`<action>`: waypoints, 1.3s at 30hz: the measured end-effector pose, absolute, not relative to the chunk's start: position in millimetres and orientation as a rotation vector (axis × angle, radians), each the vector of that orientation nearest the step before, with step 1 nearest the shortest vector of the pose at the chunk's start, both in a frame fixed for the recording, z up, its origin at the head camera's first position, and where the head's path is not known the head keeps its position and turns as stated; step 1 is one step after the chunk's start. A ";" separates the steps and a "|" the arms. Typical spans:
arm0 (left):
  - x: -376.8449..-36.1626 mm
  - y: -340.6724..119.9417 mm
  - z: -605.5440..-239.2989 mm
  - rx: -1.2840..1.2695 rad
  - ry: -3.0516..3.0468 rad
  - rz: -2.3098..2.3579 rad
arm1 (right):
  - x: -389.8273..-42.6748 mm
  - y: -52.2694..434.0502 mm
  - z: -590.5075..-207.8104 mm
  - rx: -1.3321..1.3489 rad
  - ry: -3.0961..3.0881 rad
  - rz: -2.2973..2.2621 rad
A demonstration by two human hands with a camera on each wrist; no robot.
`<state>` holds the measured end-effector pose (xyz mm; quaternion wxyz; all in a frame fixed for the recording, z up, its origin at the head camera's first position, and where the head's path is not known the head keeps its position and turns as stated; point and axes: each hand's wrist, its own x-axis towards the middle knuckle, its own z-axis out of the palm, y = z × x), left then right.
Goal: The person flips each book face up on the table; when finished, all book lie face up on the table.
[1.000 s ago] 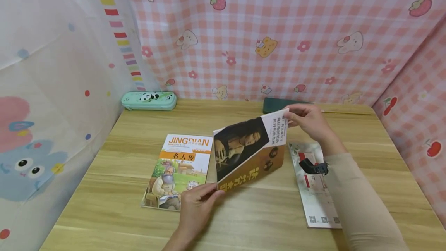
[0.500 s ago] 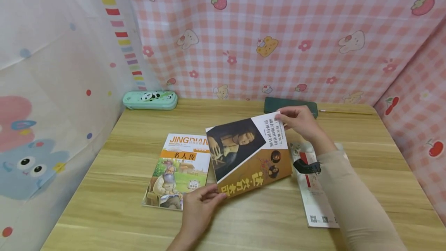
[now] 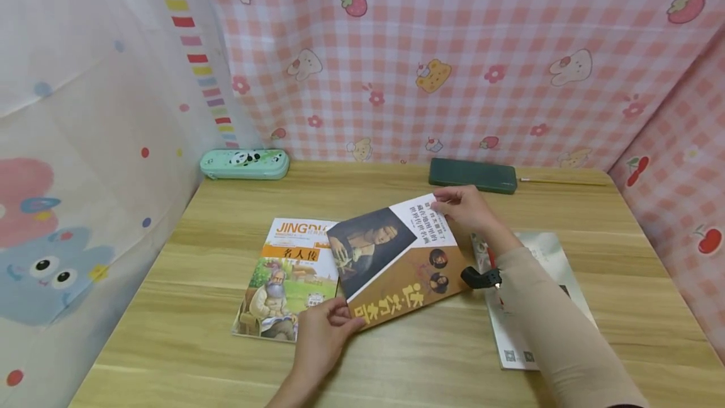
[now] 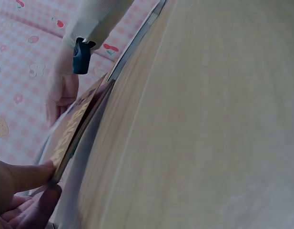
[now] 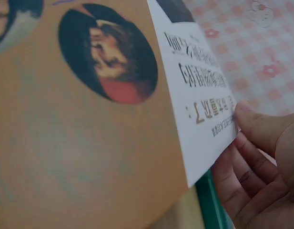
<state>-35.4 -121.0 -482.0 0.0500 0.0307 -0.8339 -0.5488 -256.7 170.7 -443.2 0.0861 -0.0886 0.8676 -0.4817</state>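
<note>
A book (image 3: 391, 263) with a brown and white cover and a dark painted portrait is held tilted between both hands. My left hand (image 3: 321, 335) pinches its near left corner, thumb on top. At the far right corner my right hand (image 3: 467, 209) grips it between thumb and fingers, seen closely in the right wrist view as the right hand (image 5: 261, 162) on the white part of the cover. In the left wrist view the book (image 4: 73, 133) is edge-on, its cover gaping slightly from the pages. It overlaps the right edge of a white and orange book (image 3: 283, 288).
A pale book (image 3: 557, 263) lies on the wooden table (image 3: 419, 370) at the right, partly hidden by the right forearm. Along the back are a mint panda pencil case (image 3: 245, 164), a dark green case (image 3: 472, 175) and a pencil (image 3: 563, 182). Patterned cloth (image 3: 362, 62) hangs behind.
The held book has tilted flatter and come lower, its cover facing up more. My right hand has moved left and nearer with its corner, uncovering the green case. The left hand has hardly moved.
</note>
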 end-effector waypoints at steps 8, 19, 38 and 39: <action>-37.7 -123.4 -482.0 0.008 -2.693 -1.546 | -256.8 167.6 -459.2 -0.292 2.564 -1.368; -42.3 -123.1 -473.2 -0.141 -2.791 -1.318 | -251.2 169.9 -464.4 -0.302 2.434 -1.420; -97.4 -149.8 -455.7 -0.219 -2.657 -1.078 | -209.9 187.0 -464.9 -0.446 2.665 -1.083; -101.6 -151.2 -455.5 -0.223 -2.658 -1.061 | -207.2 187.9 -464.5 -0.461 2.667 -1.069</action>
